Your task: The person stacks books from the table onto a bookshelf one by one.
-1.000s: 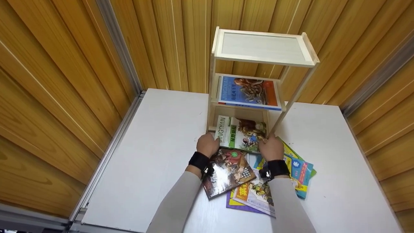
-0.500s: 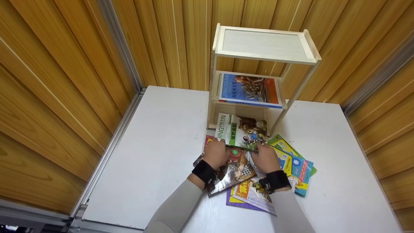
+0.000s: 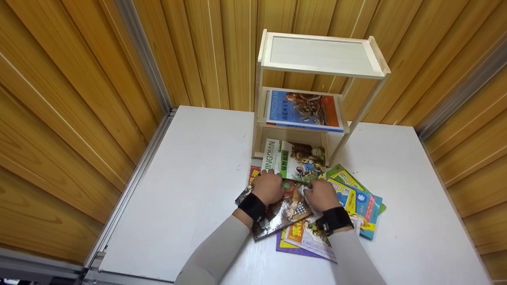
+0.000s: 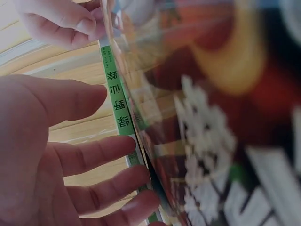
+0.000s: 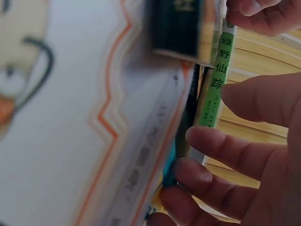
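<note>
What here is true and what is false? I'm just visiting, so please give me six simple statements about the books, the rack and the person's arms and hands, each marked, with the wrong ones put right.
1. The left hand and right hand are at the white book's near edge. True.
2. The blue book lies on the rack's middle level. True.
3. The white book is wholly inside the rack. False: its near end juts out.
4. Both sleeves are pale grey. True.
5. The wristbands are red. False: they are black.
6. Every book is on the rack. False: several, such as the brown book, lie in front of it.
</note>
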`<state>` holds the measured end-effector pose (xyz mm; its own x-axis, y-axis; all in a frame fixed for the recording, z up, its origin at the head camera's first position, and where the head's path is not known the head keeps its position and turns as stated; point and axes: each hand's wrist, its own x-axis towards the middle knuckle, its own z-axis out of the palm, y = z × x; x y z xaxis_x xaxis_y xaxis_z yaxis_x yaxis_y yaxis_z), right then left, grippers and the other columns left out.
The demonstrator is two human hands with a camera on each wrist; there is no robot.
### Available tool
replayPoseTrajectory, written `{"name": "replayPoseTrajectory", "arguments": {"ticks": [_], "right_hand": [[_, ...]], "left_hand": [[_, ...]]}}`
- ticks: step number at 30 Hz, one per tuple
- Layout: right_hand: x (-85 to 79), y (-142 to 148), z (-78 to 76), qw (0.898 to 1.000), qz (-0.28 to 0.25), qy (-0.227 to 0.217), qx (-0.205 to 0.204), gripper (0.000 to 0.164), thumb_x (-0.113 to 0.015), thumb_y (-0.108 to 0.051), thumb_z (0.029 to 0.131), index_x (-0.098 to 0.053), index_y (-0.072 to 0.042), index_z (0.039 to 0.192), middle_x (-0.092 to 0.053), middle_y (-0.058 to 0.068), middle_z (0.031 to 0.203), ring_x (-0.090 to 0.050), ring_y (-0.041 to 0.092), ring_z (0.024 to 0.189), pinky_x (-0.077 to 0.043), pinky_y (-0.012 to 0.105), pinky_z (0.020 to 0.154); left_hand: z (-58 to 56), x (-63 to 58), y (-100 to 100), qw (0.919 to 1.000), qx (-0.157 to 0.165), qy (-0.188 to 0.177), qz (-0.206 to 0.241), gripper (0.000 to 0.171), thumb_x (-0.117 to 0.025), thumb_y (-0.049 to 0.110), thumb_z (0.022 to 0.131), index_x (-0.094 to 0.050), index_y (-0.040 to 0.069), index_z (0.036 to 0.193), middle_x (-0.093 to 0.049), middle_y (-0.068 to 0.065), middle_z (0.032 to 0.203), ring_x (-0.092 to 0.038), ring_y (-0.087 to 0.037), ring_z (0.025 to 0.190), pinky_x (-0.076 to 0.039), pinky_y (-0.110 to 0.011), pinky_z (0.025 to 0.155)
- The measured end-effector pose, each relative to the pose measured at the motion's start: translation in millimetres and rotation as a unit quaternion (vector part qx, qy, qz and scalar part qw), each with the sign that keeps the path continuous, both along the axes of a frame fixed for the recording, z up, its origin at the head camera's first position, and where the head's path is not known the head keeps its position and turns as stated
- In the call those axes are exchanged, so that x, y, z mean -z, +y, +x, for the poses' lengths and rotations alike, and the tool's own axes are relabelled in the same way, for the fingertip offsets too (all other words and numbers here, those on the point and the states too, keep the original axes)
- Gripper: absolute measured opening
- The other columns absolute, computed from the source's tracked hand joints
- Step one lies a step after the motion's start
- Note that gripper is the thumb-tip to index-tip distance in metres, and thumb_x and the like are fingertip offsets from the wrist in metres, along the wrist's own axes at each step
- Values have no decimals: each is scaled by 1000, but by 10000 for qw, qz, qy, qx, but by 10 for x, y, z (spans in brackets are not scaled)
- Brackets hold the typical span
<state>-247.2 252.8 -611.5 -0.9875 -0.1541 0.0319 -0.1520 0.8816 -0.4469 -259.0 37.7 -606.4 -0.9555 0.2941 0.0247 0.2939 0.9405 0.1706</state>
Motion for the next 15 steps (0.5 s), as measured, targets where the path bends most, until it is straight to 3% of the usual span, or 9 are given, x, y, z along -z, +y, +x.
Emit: {"name": "replayPoseTrajectory", "arguments": {"ticks": [6, 10, 15], "right_hand": [[15, 27, -73, 9992, -21, 388, -125, 21, -69, -16, 98, -67, -3, 81, -67, 16, 79, -65, 35, 76, -52, 57, 73], [9, 22, -112, 9995, 19, 291, -89, 18, -68, -16, 99, -70, 0, 91, -69, 21, 88, -66, 39, 83, -54, 57, 77], [81, 20, -260, 9995, 54, 302, -82, 29, -67, -21, 100, -73, 7, 107, -70, 27, 98, -67, 43, 88, -55, 62, 79]], "left_hand": [[-45, -29, 35, 9996, 251, -106, -48, 36, -71, 40, 105, -77, 9, 123, -75, -15, 118, -71, -35, 108, -64, -53, 84], [-97, -4, 53, 9995, 266, -181, -18, 40, -69, 42, 107, -74, 9, 129, -73, -18, 124, -70, -36, 114, -65, -53, 85], [-267, 85, 84, 9999, 161, -41, 3, 42, -72, 43, 103, -75, 8, 126, -72, -19, 121, -70, -40, 113, -66, -52, 82]]}}
